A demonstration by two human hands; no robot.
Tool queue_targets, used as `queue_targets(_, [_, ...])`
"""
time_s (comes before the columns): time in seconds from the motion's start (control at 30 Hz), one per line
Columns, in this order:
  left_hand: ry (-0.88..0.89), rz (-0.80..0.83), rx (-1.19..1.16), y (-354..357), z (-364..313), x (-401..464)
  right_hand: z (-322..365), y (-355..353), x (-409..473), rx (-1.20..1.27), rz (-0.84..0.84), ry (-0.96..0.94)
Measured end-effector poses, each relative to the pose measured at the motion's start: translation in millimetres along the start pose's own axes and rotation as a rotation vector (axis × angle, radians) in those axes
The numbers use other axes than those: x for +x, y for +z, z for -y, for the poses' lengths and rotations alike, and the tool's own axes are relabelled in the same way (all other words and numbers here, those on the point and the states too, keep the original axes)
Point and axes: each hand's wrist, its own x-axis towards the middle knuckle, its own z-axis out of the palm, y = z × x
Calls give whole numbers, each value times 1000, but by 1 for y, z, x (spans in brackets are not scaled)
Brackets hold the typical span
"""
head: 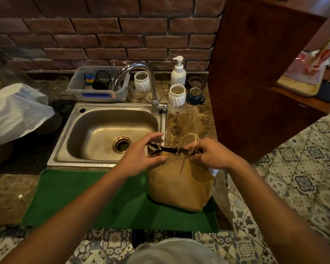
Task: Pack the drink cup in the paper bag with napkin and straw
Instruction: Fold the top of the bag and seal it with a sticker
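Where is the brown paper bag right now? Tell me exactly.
In the head view, the brown paper bag stands upright on the green mat, right of centre, just in front of the steel sink, with the left hand and right hand gripping its top edge.

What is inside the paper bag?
Only a dark gap shows at the top of the paper bag, between the left hand and right hand. Anything inside is hidden.

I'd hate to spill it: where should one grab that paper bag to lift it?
Probably by the twine handles at the top, coming from above: the paper bag stands upright on the green mat, and its soft sides look easily crushed.
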Motion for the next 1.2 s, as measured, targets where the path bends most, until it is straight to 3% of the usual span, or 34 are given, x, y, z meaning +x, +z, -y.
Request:
queue_targets(0.27, [-145, -172, -108, 2, 18, 0, -30, 9, -19, 20, -302, 24])
queue_targets(0.43, [-169, -181, -164, 4, 14, -1, -59, 32, -33, 422, -435, 119])
queue_targets(0.53, [-189, -165, -210, 5, 11, -1, -66, 39, -31, 527, -444, 99])
queue_targets(0.73, [-148, 32, -244, 10, 7, -16, -83, 42, -29, 681, -452, 141])
queue_targets(1.03, [-150, -98, -227, 8, 22, -8, -68, 22, -27, 652, -155, 29])
queue_targets(1.2, [-132, -87, -286, 8, 19, -10, -61, 24, -22, 622, -260, -24])
